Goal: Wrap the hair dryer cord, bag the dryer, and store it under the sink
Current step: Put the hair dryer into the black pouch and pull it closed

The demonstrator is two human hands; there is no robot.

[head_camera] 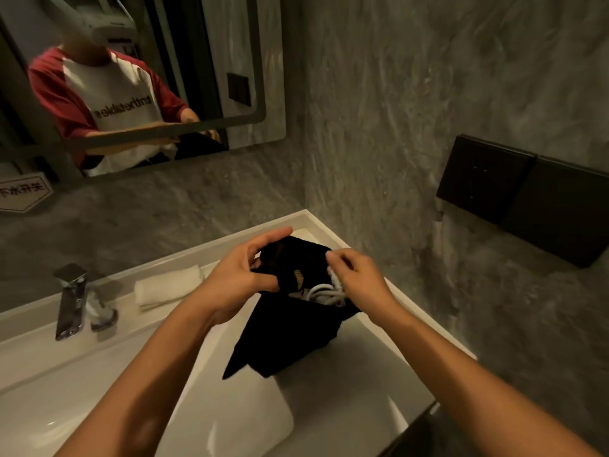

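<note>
A black cloth bag (290, 338) hangs above the right side of the white sink counter (362, 384), its mouth facing up. My left hand (240, 275) pinches the left rim of the bag's mouth. My right hand (356, 278) grips the right rim, where white drawstring or coiled white cord (324, 291) shows in the opening. The hair dryer itself is hidden inside the dark bag.
A chrome faucet (71, 301) stands at the left of the basin (230, 423). A rolled white towel (168, 285) lies behind the basin. A mirror (131, 77) hangs on the back wall. Black wall panels (527, 196) sit on the grey wall to the right.
</note>
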